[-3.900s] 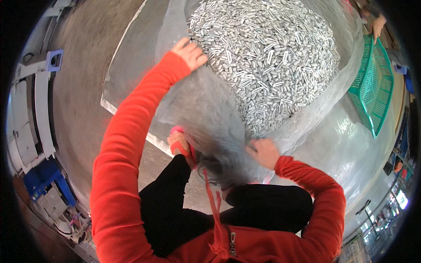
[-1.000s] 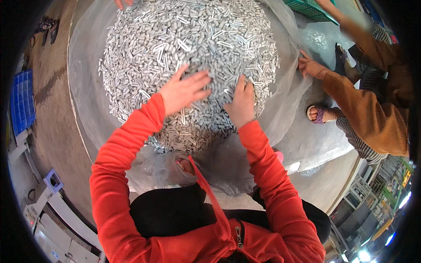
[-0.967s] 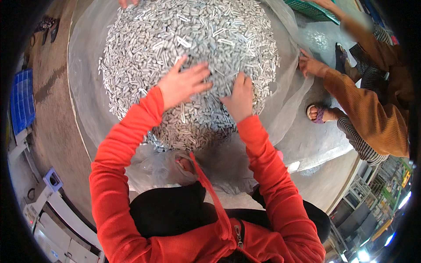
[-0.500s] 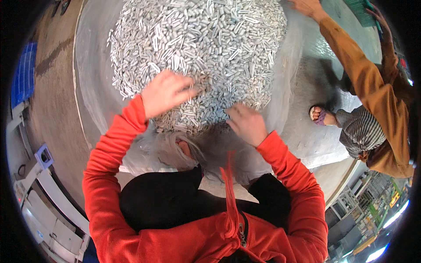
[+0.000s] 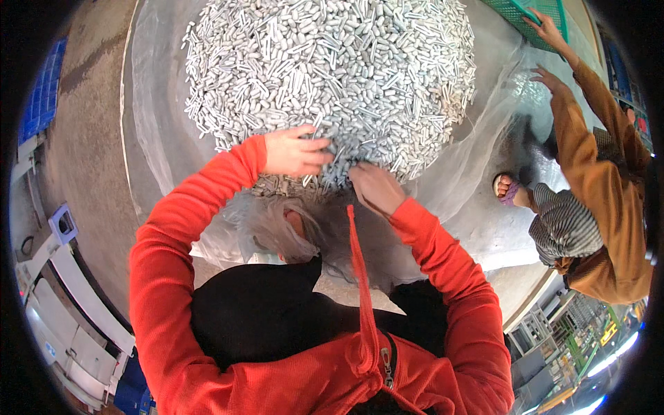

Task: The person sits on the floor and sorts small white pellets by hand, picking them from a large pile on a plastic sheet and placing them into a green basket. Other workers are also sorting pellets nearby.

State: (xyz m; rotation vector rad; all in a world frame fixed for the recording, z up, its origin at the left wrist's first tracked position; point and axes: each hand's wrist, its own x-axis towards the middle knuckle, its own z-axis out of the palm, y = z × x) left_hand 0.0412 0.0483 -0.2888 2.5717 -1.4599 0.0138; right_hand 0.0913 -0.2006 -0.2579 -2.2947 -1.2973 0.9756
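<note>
A wide heap of small, elongated silvery-grey metal pieces (image 5: pixel 325 76) lies on a clear plastic sheet (image 5: pixel 155 104). My left hand (image 5: pixel 299 152) is over the heap's near edge, its fingers spread and pointing right, with nothing seen in them. Close by on the right, my right hand (image 5: pixel 375 188) reaches down to the same edge. Its fingers are bent together, and their tips are at the pieces. Whether it holds any is hidden. Between both hands the pieces look darker and smeared by motion.
At right a person in a brown sleeve (image 5: pixel 577 131) crouches, one hand on a green plastic basket (image 5: pixel 559 26). That person's sandalled foot (image 5: pixel 508 188) rests on the sheet. Bunched plastic (image 5: pixel 277 225) lies by my legs. A blue crate (image 5: pixel 43 93) stands at far left.
My hands have come closer together, the left moving right and the right slightly left. The other person's hand has withdrawn from the heap, and the green basket has come further into view.
</note>
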